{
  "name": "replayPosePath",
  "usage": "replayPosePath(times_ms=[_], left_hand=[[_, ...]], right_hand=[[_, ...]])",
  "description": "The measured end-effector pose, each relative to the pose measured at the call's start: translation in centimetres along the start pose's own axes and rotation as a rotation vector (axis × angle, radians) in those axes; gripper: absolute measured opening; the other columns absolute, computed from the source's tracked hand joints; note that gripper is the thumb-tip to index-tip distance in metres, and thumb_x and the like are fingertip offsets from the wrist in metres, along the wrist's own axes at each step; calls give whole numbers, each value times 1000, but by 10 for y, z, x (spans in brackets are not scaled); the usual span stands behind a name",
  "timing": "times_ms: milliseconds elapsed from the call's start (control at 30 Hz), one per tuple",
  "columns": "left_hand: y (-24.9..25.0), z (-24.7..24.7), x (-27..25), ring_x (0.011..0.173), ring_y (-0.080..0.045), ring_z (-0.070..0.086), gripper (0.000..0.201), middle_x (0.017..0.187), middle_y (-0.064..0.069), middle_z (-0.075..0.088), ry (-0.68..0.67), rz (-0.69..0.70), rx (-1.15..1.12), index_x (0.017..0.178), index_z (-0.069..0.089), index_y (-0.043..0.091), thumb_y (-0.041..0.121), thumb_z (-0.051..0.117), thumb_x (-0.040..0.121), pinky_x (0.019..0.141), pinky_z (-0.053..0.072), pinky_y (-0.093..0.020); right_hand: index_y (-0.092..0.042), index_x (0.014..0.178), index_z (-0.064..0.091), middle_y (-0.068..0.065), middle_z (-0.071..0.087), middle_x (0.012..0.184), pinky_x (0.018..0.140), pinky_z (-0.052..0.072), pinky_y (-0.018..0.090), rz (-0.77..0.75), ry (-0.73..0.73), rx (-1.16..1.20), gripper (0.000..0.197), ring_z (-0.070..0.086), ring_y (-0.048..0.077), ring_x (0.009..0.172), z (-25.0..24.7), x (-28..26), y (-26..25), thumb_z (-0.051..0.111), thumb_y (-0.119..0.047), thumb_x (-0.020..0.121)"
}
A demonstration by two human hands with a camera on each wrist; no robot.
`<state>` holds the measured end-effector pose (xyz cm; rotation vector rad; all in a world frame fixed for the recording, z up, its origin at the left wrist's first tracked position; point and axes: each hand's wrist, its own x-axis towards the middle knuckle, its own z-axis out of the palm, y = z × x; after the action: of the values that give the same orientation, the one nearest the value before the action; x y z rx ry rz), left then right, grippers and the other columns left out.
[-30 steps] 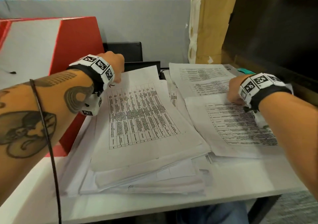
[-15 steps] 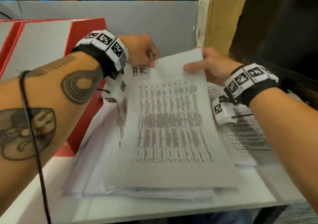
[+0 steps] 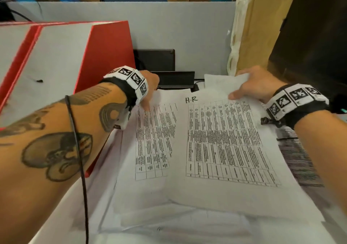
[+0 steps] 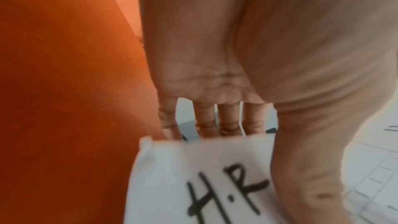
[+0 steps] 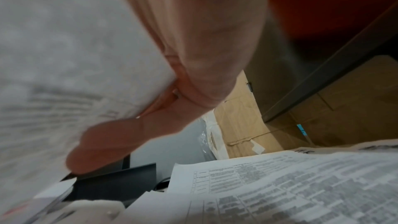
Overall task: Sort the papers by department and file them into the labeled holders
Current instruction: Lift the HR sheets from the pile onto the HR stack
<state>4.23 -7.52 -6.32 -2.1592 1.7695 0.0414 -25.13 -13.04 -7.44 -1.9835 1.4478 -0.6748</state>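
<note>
Thumb and fingers of my right hand (image 3: 257, 86) pinch the far right corner of the "H-R" sheet (image 3: 221, 150), lifted above the paper stack (image 3: 169, 223), its long axis running away from me, heading at the far end. My left hand (image 3: 150, 86) grips the far left edge of another HR-marked sheet (image 3: 152, 140) beside the red holder (image 3: 107, 56), thumb on top, fingers behind.

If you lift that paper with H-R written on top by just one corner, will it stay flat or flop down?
Probably flop. The H-R sheet looks thin and already bows where the right hand pinches its far corner. It seems light, so it might slide off the paper pile easily.
</note>
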Motion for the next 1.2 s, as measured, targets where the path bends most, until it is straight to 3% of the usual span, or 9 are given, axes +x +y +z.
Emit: replayPosePath(times_ms=[133,300,500,633,800,900,967,1067,1200], left_hand=[[3,-6,-4,95,-24,60,64,101,-3,60,79,40,-31,131,58,5,35,86,82,84,50,-36],[26,-13,-6,89,-21,60,58,92,2,60,108,123,-85,125,62,7,40,83,83,82,50,-34],[27,0,-7,92,-36,68,27,101,-9,66,523,-8,-379,112,74,18,28,73,87,84,59,-48],[12,15,-15,91,-19,67,12,89,3,75,657,-5,-795,86,82,31,41,84,79,85,57,-35],[4,32,-28,82,-4,65,20,87,10,73,623,-33,-1087,94,82,23,29,90,77,80,55,-26],[5,37,-33,96,-9,66,12,90,11,74,761,-77,-1141,93,83,26,34,84,84,81,53,-27],[9,33,-37,100,-8,66,7,95,12,75,790,-12,-1118,94,82,29,31,76,91,83,52,-25],[14,28,-41,78,5,65,13,90,12,75,706,169,-1129,99,80,24,22,67,98,67,47,-12],[16,19,-37,80,0,68,27,95,6,75,559,293,-1245,113,74,17,19,48,107,71,53,-17]], right_hand=[[-6,103,73,14,78,97,89,61,55,-7,-2,132,36,76,34,90,-3,6,6,90,-2,71],[2,105,73,17,79,97,88,61,50,-55,3,362,28,77,35,90,3,4,7,82,3,79],[2,96,70,22,76,97,89,58,62,-88,7,261,27,75,40,92,9,19,11,87,0,75],[-10,98,73,19,76,102,89,59,61,-59,89,288,33,75,39,94,9,23,15,89,0,71],[-14,107,74,14,76,105,88,61,54,-61,112,433,36,76,32,94,13,11,5,81,7,78],[-20,99,72,9,76,109,93,58,46,-82,129,201,30,73,24,96,18,7,-5,86,-4,77],[-29,116,66,-2,64,132,105,46,44,-182,175,-181,49,61,19,117,25,5,-17,91,-24,75],[-39,126,60,-15,57,140,124,21,53,-390,124,-374,61,48,17,137,35,-2,-46,89,-46,72],[-29,87,76,-11,77,88,80,58,37,-417,-91,-262,20,72,10,83,36,6,-64,92,-28,73]])
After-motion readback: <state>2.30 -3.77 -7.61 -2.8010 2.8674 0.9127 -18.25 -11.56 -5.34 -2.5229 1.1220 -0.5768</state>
